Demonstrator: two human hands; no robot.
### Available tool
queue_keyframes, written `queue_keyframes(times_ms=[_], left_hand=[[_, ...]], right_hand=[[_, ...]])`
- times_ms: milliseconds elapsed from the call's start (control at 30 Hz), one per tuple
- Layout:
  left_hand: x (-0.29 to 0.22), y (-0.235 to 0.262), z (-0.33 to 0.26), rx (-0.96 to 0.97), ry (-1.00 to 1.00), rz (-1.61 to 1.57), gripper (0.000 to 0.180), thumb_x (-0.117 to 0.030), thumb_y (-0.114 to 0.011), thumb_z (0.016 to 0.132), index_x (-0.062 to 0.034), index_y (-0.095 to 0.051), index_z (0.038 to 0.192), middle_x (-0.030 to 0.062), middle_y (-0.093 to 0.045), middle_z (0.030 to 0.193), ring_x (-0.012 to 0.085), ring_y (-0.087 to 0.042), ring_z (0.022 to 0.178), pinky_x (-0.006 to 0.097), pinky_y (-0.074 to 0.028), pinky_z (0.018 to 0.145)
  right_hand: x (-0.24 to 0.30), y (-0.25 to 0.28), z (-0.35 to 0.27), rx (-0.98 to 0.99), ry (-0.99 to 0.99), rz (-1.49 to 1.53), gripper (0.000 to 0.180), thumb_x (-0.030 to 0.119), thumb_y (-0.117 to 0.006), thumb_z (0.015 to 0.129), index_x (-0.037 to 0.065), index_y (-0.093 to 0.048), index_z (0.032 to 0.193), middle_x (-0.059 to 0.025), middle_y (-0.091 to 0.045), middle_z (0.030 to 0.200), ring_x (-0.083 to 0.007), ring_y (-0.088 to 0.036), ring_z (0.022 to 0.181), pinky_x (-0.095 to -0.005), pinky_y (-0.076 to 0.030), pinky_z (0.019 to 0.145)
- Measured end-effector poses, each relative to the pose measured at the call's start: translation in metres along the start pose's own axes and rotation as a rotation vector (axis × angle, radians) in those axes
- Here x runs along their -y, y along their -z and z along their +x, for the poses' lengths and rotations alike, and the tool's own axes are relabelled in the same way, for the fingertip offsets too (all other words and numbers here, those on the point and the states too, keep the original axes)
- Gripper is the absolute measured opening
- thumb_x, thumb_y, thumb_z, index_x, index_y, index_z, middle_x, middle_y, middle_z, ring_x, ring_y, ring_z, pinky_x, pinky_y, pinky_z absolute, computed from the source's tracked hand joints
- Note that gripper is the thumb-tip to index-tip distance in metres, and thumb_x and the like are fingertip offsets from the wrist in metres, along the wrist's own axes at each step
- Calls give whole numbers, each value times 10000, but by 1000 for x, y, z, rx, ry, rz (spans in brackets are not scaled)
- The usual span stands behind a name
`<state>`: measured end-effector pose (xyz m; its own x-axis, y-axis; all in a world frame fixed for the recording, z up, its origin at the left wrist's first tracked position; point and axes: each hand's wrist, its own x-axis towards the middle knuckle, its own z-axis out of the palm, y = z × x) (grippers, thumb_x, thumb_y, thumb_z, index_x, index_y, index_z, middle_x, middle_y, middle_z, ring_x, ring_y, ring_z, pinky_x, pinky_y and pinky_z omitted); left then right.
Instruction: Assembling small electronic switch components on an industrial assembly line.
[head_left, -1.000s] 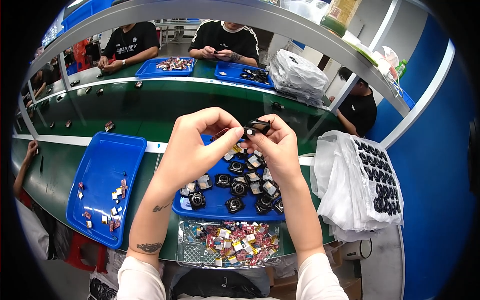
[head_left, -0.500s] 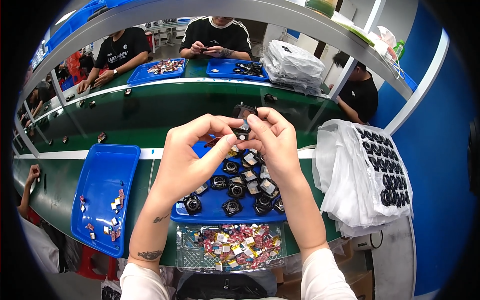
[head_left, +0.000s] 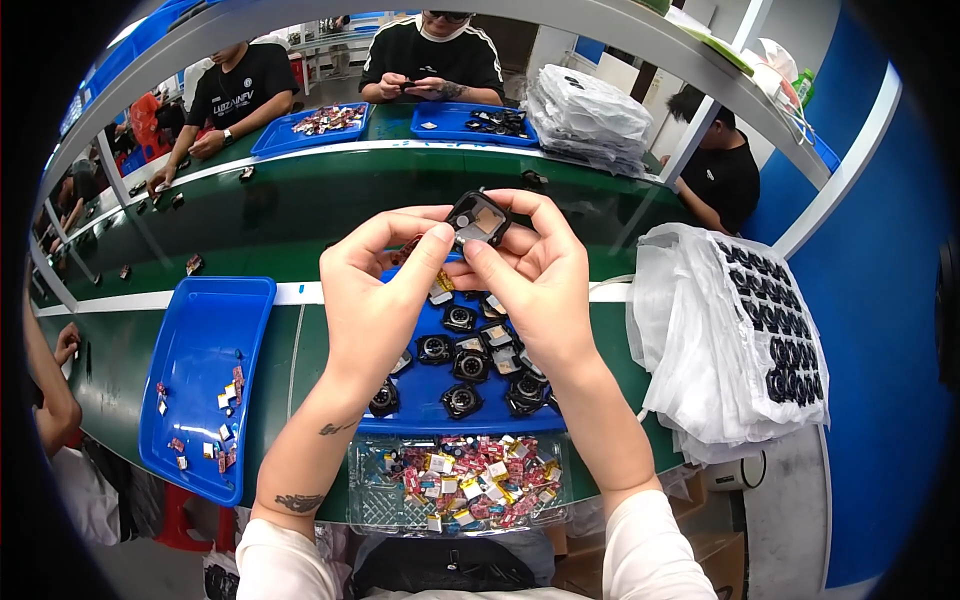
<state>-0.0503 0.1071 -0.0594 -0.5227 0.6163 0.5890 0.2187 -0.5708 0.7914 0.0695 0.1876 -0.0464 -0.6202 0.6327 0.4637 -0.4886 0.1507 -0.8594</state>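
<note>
While both hands meet above the green conveyor table, the left hand and right hand pinch a small black square casing between fingertips — raised clear of the blue tray of round black parts below. Another blue tray lies well apart leftward; stacked white bags crowd the right edge.

I am raising both forearms, my left hand and right hand meeting, thumbs and fingertips pinching together
</note>
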Motion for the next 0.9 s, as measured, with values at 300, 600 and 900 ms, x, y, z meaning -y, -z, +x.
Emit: queue_keyframes(times_ms=[300,600,900], left_hand=[[-1,-2,2,-74,87,-144,125,-48,-674,874,44,-705,952,117,-693,991,103,-646,823,234,-523,762],[-6,-6,-3,-28,-2,6,57,-29,-695,831,3,-723,869,100,-695,954,107,-629,830,235,-517,726],[-11,0,-3,39,-125,343,40,-15,-692,813,15,-714,829,113,-681,1020,117,-608,854,228,-500,687]], right_hand=[[1,1,-6,63,44,-62,352,-57,-527,821,-29,-519,1172,-110,-634,1064,-127,-620,963,-238,-513,835],[0,-6,-9,-21,71,-160,268,-40,-541,918,-2,-516,1183,-42,-644,867,-26,-569,727,-178,-441,597],[-1,-6,-9,-4,133,-301,254,-21,-515,938,-18,-566,1187,-34,-652,877,-19,-570,739,-173,-451,626]])
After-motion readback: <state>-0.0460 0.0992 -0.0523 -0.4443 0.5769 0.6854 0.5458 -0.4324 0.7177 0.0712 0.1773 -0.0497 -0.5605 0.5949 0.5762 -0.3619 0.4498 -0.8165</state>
